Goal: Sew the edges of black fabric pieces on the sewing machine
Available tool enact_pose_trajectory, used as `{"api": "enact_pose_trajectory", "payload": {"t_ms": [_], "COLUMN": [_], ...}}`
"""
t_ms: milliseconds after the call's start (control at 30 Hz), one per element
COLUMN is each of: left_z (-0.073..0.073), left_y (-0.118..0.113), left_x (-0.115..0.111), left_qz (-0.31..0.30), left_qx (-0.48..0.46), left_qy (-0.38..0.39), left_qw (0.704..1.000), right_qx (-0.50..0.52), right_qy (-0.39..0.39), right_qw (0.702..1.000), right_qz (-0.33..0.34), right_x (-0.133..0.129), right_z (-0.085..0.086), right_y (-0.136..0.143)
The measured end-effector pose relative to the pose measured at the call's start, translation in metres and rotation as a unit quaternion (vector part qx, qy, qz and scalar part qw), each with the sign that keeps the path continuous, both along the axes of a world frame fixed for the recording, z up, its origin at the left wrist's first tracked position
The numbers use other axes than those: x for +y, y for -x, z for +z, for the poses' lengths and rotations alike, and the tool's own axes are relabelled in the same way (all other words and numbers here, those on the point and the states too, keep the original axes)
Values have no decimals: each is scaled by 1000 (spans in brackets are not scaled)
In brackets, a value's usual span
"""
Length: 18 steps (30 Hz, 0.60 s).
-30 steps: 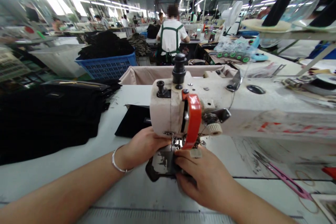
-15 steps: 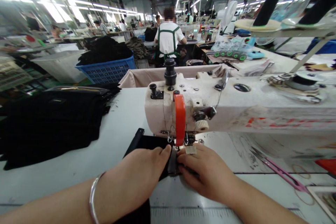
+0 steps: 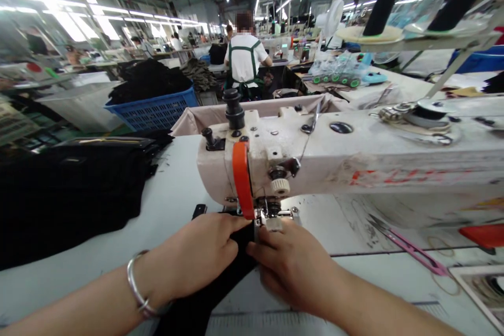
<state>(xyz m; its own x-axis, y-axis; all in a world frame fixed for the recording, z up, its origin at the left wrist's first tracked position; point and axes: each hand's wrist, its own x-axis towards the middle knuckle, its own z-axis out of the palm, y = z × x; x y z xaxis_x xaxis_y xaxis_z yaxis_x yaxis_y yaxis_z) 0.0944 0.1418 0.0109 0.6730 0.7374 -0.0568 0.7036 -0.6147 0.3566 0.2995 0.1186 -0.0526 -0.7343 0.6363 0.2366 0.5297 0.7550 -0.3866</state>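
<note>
The left hand (image 3: 192,260) lay palm down on black fabric (image 3: 222,289), index finger extended towards the needle area and remaining fingers curled; whether it gripped the cloth or only pressed it could not be told. The right hand (image 3: 295,262) was set with bent fingertips against the fabric's right edge; a pinch could not be confirmed. The fabric ran from beneath the head of the sewing machine (image 3: 315,142) diagonally under the left hand to the front of the table.

For good control, the step appeared to call for light, even pressure from the left hand, the edge kept straight by the right, and all fingertips held clear of the needle, close behind the orange guard (image 3: 242,178).

Outward, a black fabric stack (image 3: 79,199) lay at left, and pink-handled snips (image 3: 409,247) lay at right. A blue crate (image 3: 153,110) and a co-worker (image 3: 244,58) stood beyond.

Compared with half a second earlier, the left index finger had straightened, black cloth filled the gap between the hands where a metal plate had shown, and the machine appeared farther left in view.
</note>
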Motion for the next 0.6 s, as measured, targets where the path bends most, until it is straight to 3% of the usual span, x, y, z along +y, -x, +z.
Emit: {"api": "enact_pose_trajectory", "payload": {"t_ms": [133,300,433,533,600], "left_z": [-10,-9,-9,-23,-35], "left_y": [-13,-20,22,64,80], "left_x": [-13,-18,-30,-49,-59], "left_qz": [-4,62,94,259,322], "left_qx": [43,41,-2,29,58], "left_qy": [-25,19,4,-76,-45], "left_qw": [999,997,996,962,944], "right_qx": [-6,-7,-12,-19,-17], "right_qy": [7,6,5,-7,-18], "right_qw": [1000,1000,1000,1000,1000], "right_qz": [4,2,-10,-13,-13], "right_x": [1,1,0,1,2], "right_z": [1,0,-2,-3,-3], "right_y": [-2,-4,-7,-6,-5]}}
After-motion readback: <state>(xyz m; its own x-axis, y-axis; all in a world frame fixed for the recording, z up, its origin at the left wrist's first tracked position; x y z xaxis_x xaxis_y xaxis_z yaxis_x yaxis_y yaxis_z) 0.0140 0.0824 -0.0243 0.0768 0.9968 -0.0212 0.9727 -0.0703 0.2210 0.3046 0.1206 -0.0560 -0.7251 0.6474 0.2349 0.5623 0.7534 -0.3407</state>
